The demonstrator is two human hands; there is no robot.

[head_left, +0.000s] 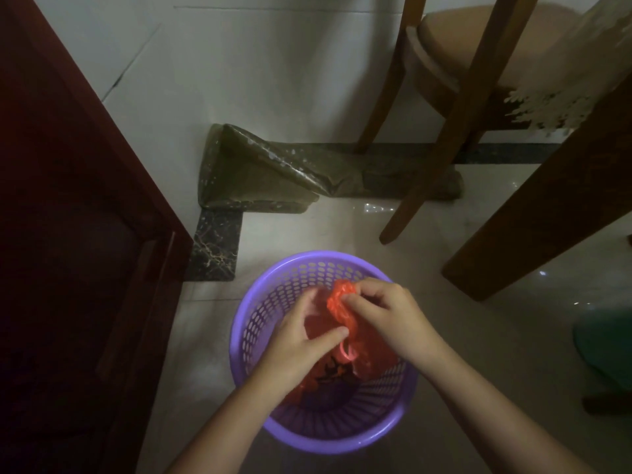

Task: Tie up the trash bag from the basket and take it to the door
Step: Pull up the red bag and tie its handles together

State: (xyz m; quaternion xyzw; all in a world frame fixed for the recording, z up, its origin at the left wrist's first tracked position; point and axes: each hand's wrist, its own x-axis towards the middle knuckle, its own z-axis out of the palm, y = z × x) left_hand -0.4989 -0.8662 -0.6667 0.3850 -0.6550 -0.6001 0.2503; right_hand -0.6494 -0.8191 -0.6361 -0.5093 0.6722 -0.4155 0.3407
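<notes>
A purple perforated plastic basket [260, 313] stands on the pale tiled floor below me. Inside it sits a thin orange-red trash bag [372, 350] with dark rubbish showing through its lower part. My right hand [390, 313] pinches a bunched, twisted strip of the bag's top edge above the basket's far rim. My left hand [301, 340] holds the bag's other side, thumb pressed against the plastic near a small loop of the bag. Both hands are over the basket's mouth.
A dark red wooden door [68, 234] fills the left side. A wooden chair [455, 107] with a tan seat stands at the back right, and a thick table leg [533, 213] slants on the right. Peeling film [273, 165] covers the dark skirting.
</notes>
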